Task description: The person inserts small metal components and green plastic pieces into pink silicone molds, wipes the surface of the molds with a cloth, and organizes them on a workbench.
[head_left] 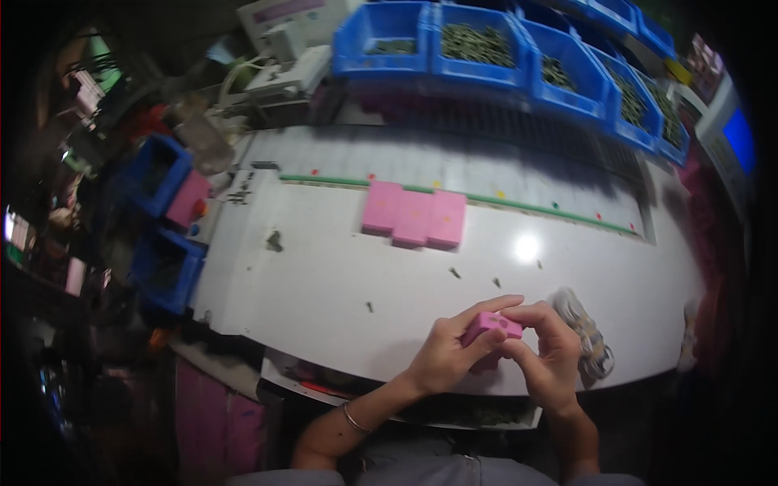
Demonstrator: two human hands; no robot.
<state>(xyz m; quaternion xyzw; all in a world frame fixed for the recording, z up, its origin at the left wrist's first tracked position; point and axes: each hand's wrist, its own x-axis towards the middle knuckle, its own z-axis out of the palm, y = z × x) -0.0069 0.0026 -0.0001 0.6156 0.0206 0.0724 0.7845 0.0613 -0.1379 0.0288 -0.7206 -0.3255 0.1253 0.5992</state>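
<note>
A small pink block (496, 321) with dark holes in its upper face is held above the table's front edge. My left hand (444, 354) grips it from the left, thumb and fingers closed round it. From the right, my right hand (551, 360) pinches the same block, with thumb and fingertips meeting at its near corner. Farther back on the white table lies a group of pink blocks (412, 217), set side by side against a green strip (519, 204). Several small dark pieces (455, 274) are scattered between that group and my hands.
Blue bins (478, 49) holding greenish pieces line the back. A bundled grey cord (585, 332) lies right of my right hand. More blue bins (166, 267) stand off the table's left edge. An open drawer (324, 389) sits under the front edge. A blue screen (733, 142) is at far right.
</note>
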